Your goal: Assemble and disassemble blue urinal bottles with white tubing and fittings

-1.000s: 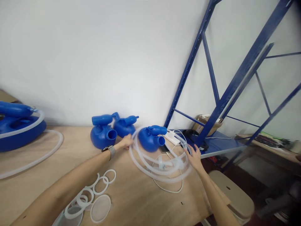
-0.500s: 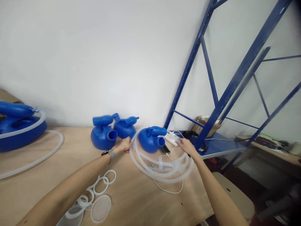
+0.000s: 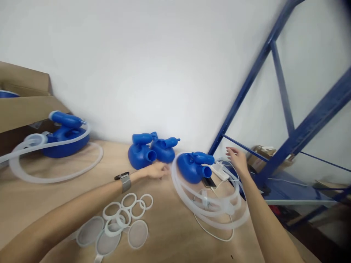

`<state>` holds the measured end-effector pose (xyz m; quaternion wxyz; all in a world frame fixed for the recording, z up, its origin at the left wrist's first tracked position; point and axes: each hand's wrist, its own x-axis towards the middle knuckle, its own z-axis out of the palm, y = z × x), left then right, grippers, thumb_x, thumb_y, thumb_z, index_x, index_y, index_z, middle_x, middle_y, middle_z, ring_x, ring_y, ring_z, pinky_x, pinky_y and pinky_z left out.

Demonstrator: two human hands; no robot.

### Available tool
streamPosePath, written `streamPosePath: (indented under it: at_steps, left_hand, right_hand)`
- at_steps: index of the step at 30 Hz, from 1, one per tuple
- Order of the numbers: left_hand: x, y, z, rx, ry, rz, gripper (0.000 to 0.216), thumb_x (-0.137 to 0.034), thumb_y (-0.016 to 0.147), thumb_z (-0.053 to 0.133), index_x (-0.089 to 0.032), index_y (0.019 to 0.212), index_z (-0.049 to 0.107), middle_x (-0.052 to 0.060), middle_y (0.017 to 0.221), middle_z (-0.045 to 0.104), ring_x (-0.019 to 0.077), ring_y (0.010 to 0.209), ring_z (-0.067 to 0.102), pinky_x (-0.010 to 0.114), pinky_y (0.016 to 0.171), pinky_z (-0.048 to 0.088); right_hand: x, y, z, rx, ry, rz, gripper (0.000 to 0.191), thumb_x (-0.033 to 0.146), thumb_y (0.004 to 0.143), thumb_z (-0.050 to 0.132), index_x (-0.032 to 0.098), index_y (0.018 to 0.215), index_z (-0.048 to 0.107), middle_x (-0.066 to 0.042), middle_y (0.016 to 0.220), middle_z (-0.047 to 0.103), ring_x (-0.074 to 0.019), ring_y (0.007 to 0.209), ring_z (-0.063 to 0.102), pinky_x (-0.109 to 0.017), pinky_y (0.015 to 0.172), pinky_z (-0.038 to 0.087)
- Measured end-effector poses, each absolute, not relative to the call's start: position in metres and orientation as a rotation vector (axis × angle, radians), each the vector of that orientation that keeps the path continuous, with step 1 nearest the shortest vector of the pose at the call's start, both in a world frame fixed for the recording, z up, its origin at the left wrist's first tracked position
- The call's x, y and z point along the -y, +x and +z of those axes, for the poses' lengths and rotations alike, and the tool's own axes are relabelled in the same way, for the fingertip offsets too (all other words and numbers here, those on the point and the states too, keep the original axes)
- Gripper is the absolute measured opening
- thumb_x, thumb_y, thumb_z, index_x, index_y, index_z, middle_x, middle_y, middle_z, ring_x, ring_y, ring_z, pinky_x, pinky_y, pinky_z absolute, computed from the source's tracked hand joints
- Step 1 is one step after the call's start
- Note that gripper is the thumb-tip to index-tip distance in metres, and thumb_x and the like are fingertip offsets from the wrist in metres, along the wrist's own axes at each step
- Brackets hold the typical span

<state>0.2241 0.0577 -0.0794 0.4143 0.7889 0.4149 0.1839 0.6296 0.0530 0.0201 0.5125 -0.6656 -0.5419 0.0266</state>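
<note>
My right hand (image 3: 237, 157) has risen and my left hand (image 3: 157, 170) has drawn back — both look empty, fingers loosely bent. So the coiled clear tube (image 3: 229, 209) lies unheld, looped around the blue bottle (image 3: 189, 171) — all on the table (image 3: 175, 237).

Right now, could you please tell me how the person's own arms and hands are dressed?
Both forearms are bare, with no sleeves in view. The left hand and right hand are ungloved. On the left wrist is a watch with a grey band and dark case; nothing shows on the right wrist.
</note>
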Motion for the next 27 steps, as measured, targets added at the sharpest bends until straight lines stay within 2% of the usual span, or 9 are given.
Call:
streamPosePath:
  at_steps: [5,9,11,13,15,17,20,23,27]
  left_hand:
    - [-0.026,0.162,-0.039,-0.963,2.121,0.42,0.04,-0.056,0.092,0.061,-0.019,0.103,0.071,0.004,0.086,0.075,0.0174,0.068,0.071,0.024,0.062,0.052]
    - [-0.025,0.113,-0.034,-1.262,2.267,0.575,0.044,-0.061,0.095,0.054,-0.02,0.096,0.066,0.005,0.081,0.071,0.02,0.072,0.067,0.028,0.067,0.049]
    - [-0.028,0.087,-0.046,-1.469,2.318,0.603,0.039,-0.057,0.096,0.054,-0.02,0.099,0.066,0.008,0.089,0.072,0.024,0.081,0.067,0.032,0.075,0.05]
    - [-0.028,0.057,-0.063,-1.653,2.356,0.551,0.035,-0.051,0.094,0.058,-0.019,0.106,0.067,0.012,0.1,0.073,0.0293,0.091,0.068,0.037,0.083,0.051]
    - [-0.021,0.023,-0.081,-1.825,2.389,0.472,0.036,-0.044,0.089,0.064,-0.018,0.114,0.067,0.019,0.118,0.07,0.0374,0.107,0.066,0.045,0.092,0.05]
    - [-0.008,-0.011,-0.097,-2.0,2.404,0.404,0.039,-0.037,0.088,0.064,-0.015,0.121,0.065,0.027,0.135,0.061,0.0457,0.124,0.057,0.054,0.099,0.046]
    - [0.013,-0.054,-0.114,-2.209,2.378,0.312,0.042,-0.039,0.093,0.06,-0.013,0.127,0.062,0.031,0.144,0.054,0.0493,0.131,0.049,0.06,0.1,0.043]
    - [0.027,-0.077,-0.127,-2.277,2.36,0.235,0.037,-0.043,0.099,0.056,-0.017,0.124,0.064,0.025,0.137,0.061,0.0442,0.125,0.056,0.055,0.098,0.044]
    - [0.028,-0.084,-0.138,-2.241,2.398,0.212,0.032,-0.039,0.107,0.046,-0.018,0.115,0.068,0.018,0.123,0.069,0.0361,0.116,0.063,0.048,0.1,0.043]
  right_hand:
    - [-0.012,0.546,0.019,1.493,-1.415,0.168,0.058,0.069,0.086,0.058,0.018,0.111,0.074,-0.007,0.085,0.073,-0.0202,0.08,0.069,-0.032,0.077,0.058]
    - [0.007,0.43,-0.005,2.019,-1.48,0.325,0.052,0.061,0.097,0.054,0.023,0.126,0.073,-0.01,0.114,0.077,-0.0266,0.105,0.072,-0.042,0.101,0.055]
    - [0.007,0.381,-0.03,2.172,-1.599,0.376,0.066,0.06,0.095,0.059,0.024,0.151,0.056,-0.014,0.137,0.069,-0.0335,0.127,0.065,-0.049,0.111,0.05]
    - [0.002,0.345,-0.057,2.219,-1.605,0.439,0.094,0.062,0.095,0.06,0.024,0.17,0.017,-0.019,0.164,0.043,-0.0385,0.148,0.049,-0.054,0.117,0.045]
    - [-0.008,0.322,-0.081,2.219,-1.608,0.329,0.093,0.06,0.1,0.053,0.025,0.171,0.005,-0.022,0.174,0.018,-0.0424,0.158,0.034,-0.06,0.12,0.041]
    - [-0.022,0.309,-0.098,2.225,-1.532,0.149,0.082,0.056,0.104,0.045,0.023,0.171,0.01,-0.021,0.176,0.007,-0.0425,0.16,0.027,-0.062,0.121,0.04]
    - [-0.046,0.295,-0.108,2.203,-1.387,-0.039,0.065,0.048,0.108,0.038,0.018,0.165,0.031,-0.018,0.175,0.016,-0.0355,0.156,0.039,-0.053,0.122,0.043]
    - [-0.067,0.281,-0.109,2.197,-1.362,-0.065,0.048,0.041,0.108,0.04,0.018,0.147,0.055,-0.017,0.164,0.038,-0.0312,0.14,0.055,-0.047,0.116,0.049]
    - [-0.084,0.26,-0.106,2.179,-1.398,-0.059,0.04,0.039,0.106,0.045,0.017,0.133,0.064,-0.02,0.152,0.049,-0.0358,0.134,0.056,-0.054,0.113,0.049]
